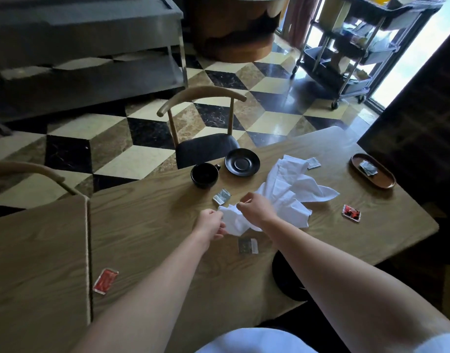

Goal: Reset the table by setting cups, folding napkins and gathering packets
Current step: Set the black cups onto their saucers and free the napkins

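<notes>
Packets (222,196) (248,245) flank the napkin (285,192) — cup (204,175) beyond.

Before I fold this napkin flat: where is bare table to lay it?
Bare wood lies between the red packet and the left hand, and between napkin and wooden tray. Crowded around the cup, saucer and silver packets.

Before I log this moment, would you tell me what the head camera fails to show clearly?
- Print on the packets: too small to read.
- Inside of the cup: too dark to tell if it is empty.
- Dark round object at the near table edge: partly hidden by the right forearm.
- Cart contents: blurred, washed out by window glare.
- Left hand grip on the napkin: fingertips hidden behind the hand.
</notes>
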